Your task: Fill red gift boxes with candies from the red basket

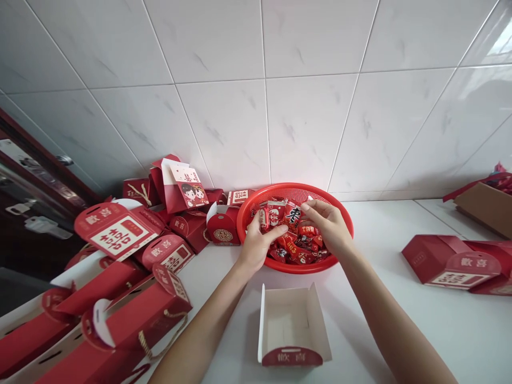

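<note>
A red plastic basket (296,269) with perforated sides holds several wrapped candies (298,250) in red, white and dark wrappers. At the basket's left side, my left hand (258,245) curls round a red-and-white wrapped candy (264,218), its thumb reaching over the pile. My right hand (330,224) is over the right side, thumb and fingers drawn together near a packet with a large black character (293,215). A small white bit shows at those fingertips; what it belongs to is unclear. Between my forearms an open red-and-cream carton (286,322) lies on the counter, nothing visible inside.
Several red gift boxes (120,234) with gold cord handles are heaped on the left, some open. More red boxes (452,261) lie at the right, near a brown cardboard box (486,208). A white tiled wall (304,128) rises behind the white counter (372,245).
</note>
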`<action>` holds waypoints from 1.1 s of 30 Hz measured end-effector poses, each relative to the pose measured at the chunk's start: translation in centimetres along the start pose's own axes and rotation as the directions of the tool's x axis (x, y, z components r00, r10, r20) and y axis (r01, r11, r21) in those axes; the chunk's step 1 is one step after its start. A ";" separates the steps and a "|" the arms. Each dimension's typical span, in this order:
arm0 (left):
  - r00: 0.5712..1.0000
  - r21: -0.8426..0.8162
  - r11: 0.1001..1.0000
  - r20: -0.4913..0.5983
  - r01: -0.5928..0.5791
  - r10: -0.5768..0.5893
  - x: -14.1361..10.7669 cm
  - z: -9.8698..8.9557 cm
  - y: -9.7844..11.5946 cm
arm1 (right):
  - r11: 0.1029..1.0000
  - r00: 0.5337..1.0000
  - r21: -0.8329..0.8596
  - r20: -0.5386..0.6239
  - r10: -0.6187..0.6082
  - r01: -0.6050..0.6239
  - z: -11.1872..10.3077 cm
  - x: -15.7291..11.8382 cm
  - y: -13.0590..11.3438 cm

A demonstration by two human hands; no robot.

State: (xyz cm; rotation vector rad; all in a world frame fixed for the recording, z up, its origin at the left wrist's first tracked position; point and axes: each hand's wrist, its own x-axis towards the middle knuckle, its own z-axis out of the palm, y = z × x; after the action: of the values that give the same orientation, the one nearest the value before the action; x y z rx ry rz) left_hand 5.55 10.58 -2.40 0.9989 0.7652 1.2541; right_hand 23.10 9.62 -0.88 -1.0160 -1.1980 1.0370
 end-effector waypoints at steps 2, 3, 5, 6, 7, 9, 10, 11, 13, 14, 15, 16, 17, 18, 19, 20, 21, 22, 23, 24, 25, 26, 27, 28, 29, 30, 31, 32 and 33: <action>1.000 -0.052 0.999 -0.029 -0.002 0.001 0.1 0.1 0.2 | 0.997 0.999 -0.069 0.012 -0.031 0.032 -0.7 0.4 0.4; 0.999 -0.078 0.997 -0.045 -0.005 0.001 0.2 0.1 0.2 | 0.987 0.998 -0.149 0.015 -0.058 0.059 -1.1 0.6 0.7; 0.997 -0.115 0.993 -0.078 -0.013 0.004 0.3 0.1 0.3 | 0.903 0.993 -0.415 0.039 -0.108 0.115 -1.9 1.1 1.3; 0.996 -0.125 0.992 -0.091 -0.016 0.005 0.3 0.1 0.3 | 0.826 0.991 -0.547 0.059 -0.121 0.133 -2.3 1.3 1.6; 0.995 -0.131 0.991 -0.100 -0.019 0.005 0.3 0.1 0.2 | 0.746 0.989 -0.650 0.080 -0.122 0.145 -2.6 1.5 1.8; 0.994 -0.131 0.991 -0.109 -0.025 0.011 0.3 0.1 0.2 | 0.638 0.988 -0.754 0.118 -0.100 0.155 -3.1 1.8 2.2; 0.994 -0.127 0.991 -0.109 -0.029 0.016 0.3 0.1 0.2 | 0.616 0.987 -0.772 0.135 -0.085 0.159 -3.2 1.8 2.3; 0.994 -0.118 0.992 -0.108 -0.034 0.021 0.3 0.1 0.2 | 0.602 0.986 -0.782 0.151 -0.069 0.162 -3.3 1.9 2.3; 0.994 -0.096 0.994 -0.108 -0.045 0.035 0.2 0.2 0.1 | 0.561 0.982 -0.809 0.184 -0.036 0.172 -3.4 1.9 2.4; 0.993 -0.086 0.995 -0.109 -0.051 0.041 0.2 0.2 0.1 | 0.543 0.980 -0.820 0.200 -0.022 0.180 -3.4 1.9 2.5; 0.993 -0.076 0.996 -0.110 -0.056 0.048 0.2 0.2 0.1 | 0.529 0.977 -0.828 0.213 -0.012 0.187 -3.4 1.8 2.5; 0.992 -0.068 0.996 -0.111 -0.062 0.054 0.2 0.2 0.1 | 0.519 0.975 -0.832 0.223 -0.005 0.193 -3.3 1.8 2.5; 0.992 -0.060 0.996 -0.112 -0.068 0.061 0.2 0.2 0.0 | 0.515 0.973 -0.834 0.229 -0.002 0.197 -3.3 1.8 2.6; 0.991 -0.052 0.996 -0.112 -0.075 0.068 0.3 0.2 -0.1 | 0.515 0.973 -0.834 0.229 -0.002 0.197 -3.4 1.8 2.6; 0.991 -0.042 0.996 -0.112 -0.081 0.076 0.3 0.2 -0.2 | 0.521 0.974 -0.831 0.225 -0.003 0.193 -3.4 1.8 2.5; 0.990 -0.032 0.996 -0.113 -0.088 0.084 0.3 0.1 -0.2 | 0.530 0.976 -0.827 0.219 -0.005 0.188 -3.5 1.8 2.5; 0.989 -0.021 0.995 -0.113 -0.096 0.093 0.4 0.1 -0.3 | 0.537 0.977 -0.824 0.211 -0.007 0.182 -3.5 1.8 2.3; 0.988 -0.011 0.995 -0.113 -0.103 0.101 0.4 0.0 -0.4 | 0.555 0.980 -0.814 0.198 -0.015 0.173 -3.6 1.8 2.2; 0.988 -0.004 0.994 -0.112 -0.107 0.106 0.4 0.0 -0.5 | 0.593 0.983 -0.789 0.184 -0.027 0.164 -3.7 1.7 2.0; 0.988 0.001 0.994 -0.108 -0.111 0.110 0.4 0.0 -0.5 | 0.654 0.984 -0.741 0.171 -0.039 0.155 -3.7 1.7 1.7; 0.988 0.004 0.994 -0.103 -0.113 0.113 0.4 0.0 -0.6 | 0.730 0.986 -0.668 0.160 -0.049 0.145 -3.8 1.6 1.4; 0.988 0.005 0.993 -0.100 -0.115 0.114 0.4 0.0 -0.6 | 0.808 0.987 -0.574 0.154 -0.053 0.133 -3.8 1.5 1.1; 0.988 0.006 0.993 -0.097 -0.117 0.117 0.4 0.0 -0.6 | 0.876 0.987 -0.469 0.154 -0.049 0.116 -3.8 1.3 0.8; 0.988 0.007 0.993 -0.096 -0.122 0.122 0.4 0.0 -0.6 | 0.924 0.986 -0.371 0.162 -0.036 0.095 -3.8 1.2 0.4; 0.987 0.008 0.992 -0.096 -0.128 0.128 0.4 0.0 -0.7 | 0.952 0.984 -0.298 0.177 -0.018 0.071 -3.9 1.1 0.1; 0.986 0.011 0.991 -0.097 -0.135 0.135 0.4 0.0 -0.7 | 0.968 0.981 -0.246 0.194 0.003 0.046 -3.9 1.0 -0.2; 0.985 0.016 0.990 -0.098 -0.141 0.142 0.4 -0.1 -0.7 | 0.978 0.977 -0.207 0.213 0.022 0.023 -3.9 0.8 -0.4; 0.984 0.023 0.989 -0.098 -0.145 0.146 0.4 -0.1 -0.7 | 0.984 0.972 -0.177 0.233 0.038 0.004 -3.9 0.7 -0.6; 0.984 0.029 0.989 -0.098 -0.148 0.150 0.4 -0.1 -0.8 | 0.988 0.966 -0.156 0.252 0.050 -0.011 -3.9 0.6 -0.8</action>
State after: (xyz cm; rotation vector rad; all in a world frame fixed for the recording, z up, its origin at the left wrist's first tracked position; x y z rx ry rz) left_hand 5.85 10.97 -3.11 1.0327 0.7940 1.4367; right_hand 27.08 9.83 -0.31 -1.0440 -1.4953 1.1389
